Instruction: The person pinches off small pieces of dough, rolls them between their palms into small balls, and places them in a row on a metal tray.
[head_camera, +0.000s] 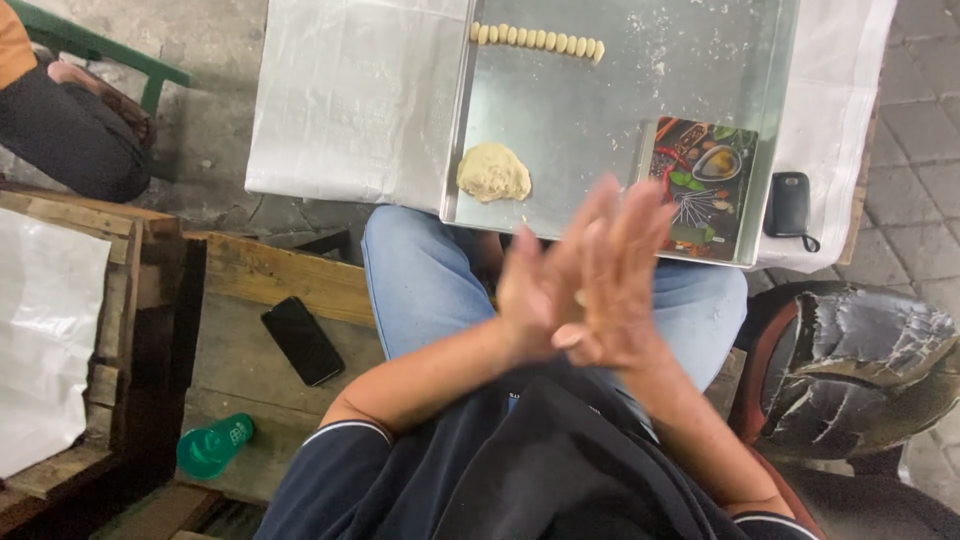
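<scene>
**Two palms pressed together over a tray of dough**

At far left, part of another person in dark clothing (65, 135) shows at the frame edge, beside a green metal chair frame (95, 45). Below it stands a rough wooden crate (140, 300) with white plastic sheeting (45, 340) inside. On the wooden planks next to it lie one black smartphone (302, 340), face up, and one green plastic bottle (213, 446) on its side.

In the middle, a worktop covered in white cloth (355, 95) carries one rectangular silver metal tray (600, 110). On the tray there is one rounded lump of pale dough (493, 172) near the front left corner, and one row of about thirteen small pale dough pieces (537, 40) along the far edge. At the tray's front right lies one dark rectangular board printed with spices and a bowl (706, 185).

Below the tray, the person, in blue jeans and a dark top, holds the left hand (535, 290) and right hand (620, 275) flat against each other, fingers stretched out and blurred. A small pale bit seems to show between the palms; whether it is dough cannot be told.

To the right, one black key fob (789, 205) rests on the cloth, and one cracked black seat (860, 355) stands lower right.
</scene>
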